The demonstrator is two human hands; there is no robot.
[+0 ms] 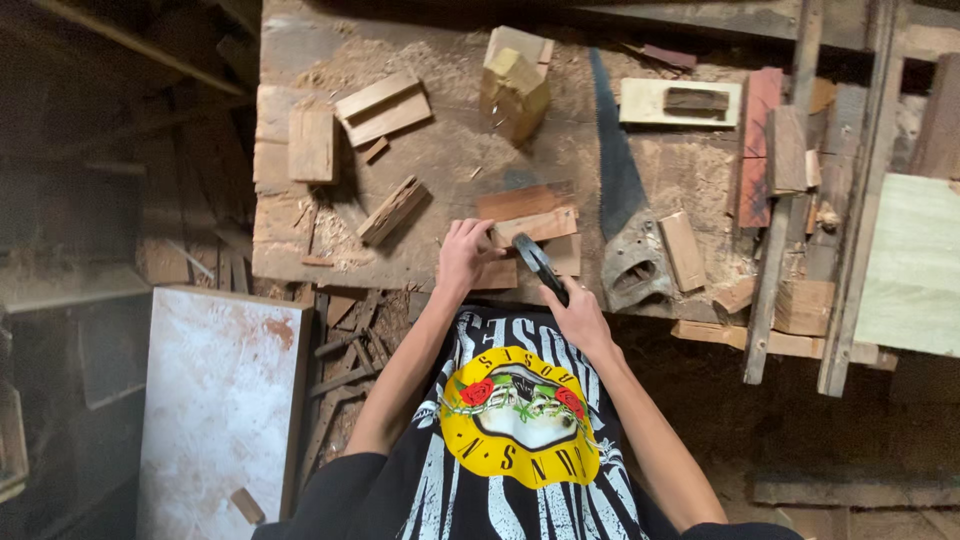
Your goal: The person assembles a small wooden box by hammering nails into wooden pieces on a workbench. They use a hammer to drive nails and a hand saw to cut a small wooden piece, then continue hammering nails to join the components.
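Wood strip (535, 226) under L hand (463, 255)

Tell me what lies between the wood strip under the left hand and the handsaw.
In the head view, the right hand holds a dark tool between the wood strip and the handsaw.

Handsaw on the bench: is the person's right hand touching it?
Apart. The head view shows the right hand gripping a dark-handled tool, with bare bench between it and the handsaw.
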